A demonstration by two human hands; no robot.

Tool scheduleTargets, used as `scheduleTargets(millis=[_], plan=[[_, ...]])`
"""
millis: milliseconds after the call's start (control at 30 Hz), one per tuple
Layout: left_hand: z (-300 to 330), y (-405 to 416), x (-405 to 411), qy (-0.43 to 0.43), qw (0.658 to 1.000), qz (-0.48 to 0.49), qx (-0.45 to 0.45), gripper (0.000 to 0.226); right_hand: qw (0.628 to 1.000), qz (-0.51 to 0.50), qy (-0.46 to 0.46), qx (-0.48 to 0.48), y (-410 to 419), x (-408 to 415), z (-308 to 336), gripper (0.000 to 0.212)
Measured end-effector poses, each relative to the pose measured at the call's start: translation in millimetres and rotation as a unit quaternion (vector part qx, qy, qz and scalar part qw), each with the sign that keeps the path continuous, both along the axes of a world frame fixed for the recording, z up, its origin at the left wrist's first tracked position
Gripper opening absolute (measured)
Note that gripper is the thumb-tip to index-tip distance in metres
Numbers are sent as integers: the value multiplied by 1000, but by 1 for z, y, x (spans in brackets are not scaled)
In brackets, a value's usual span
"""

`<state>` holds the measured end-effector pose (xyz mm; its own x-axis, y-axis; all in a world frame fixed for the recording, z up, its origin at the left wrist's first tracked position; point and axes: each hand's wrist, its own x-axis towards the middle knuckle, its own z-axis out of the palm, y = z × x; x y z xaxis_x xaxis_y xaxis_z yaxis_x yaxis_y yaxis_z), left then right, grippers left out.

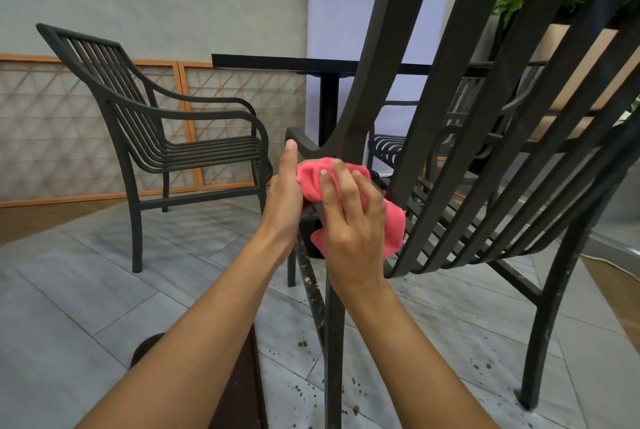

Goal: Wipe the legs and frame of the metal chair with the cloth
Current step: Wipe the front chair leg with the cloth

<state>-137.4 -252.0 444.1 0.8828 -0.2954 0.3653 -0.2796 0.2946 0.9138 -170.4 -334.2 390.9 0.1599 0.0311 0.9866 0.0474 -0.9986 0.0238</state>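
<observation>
Here, the right hand (pixel 349 217) presses a bunched pink cloth (pixel 346 193) against the near-left frame of the metal chair (pixel 450 158), fingers closed over the fabric. The left hand (pixel 282 196), thumb raised and not gripping the cloth, braces just left of it. The soiled leg (pixel 334 342) runs down and nearer from the right hand's grip, so the wipe likely follows that line.

No readable text, labels or numbers anywhere.
</observation>
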Motion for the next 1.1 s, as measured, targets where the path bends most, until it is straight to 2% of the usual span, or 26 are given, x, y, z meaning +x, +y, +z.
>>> scheduleTargets(millis=[200, 400, 733, 933, 1000, 1100], plan=[[0, -2, -4, -29, 999, 23, 12, 57, 1000, -12, 20, -6, -2, -5, -22, 36], [2, 0, -4, -33, 999, 8, 2, 55, 998, -29, 48, 0, 1, -6, -34, 34], [2, 0, -5, -50, 999, 7, 11, 49, 995, -16, 91, 25, 1, -13, -45, 54], [-1, -2, -7, -55, 998, 5, -6, 29, 989, 17, 140, 53, 0, -19, -51, 81], [-6, -3, -6, -73, 997, 11, 3, 22, 987, 36, 142, 59, -1, -22, -55, 81], [-13, -5, -7, -80, 996, 13, 25, 13, 992, 58, 91, 73, -6, -26, -60, 71]])
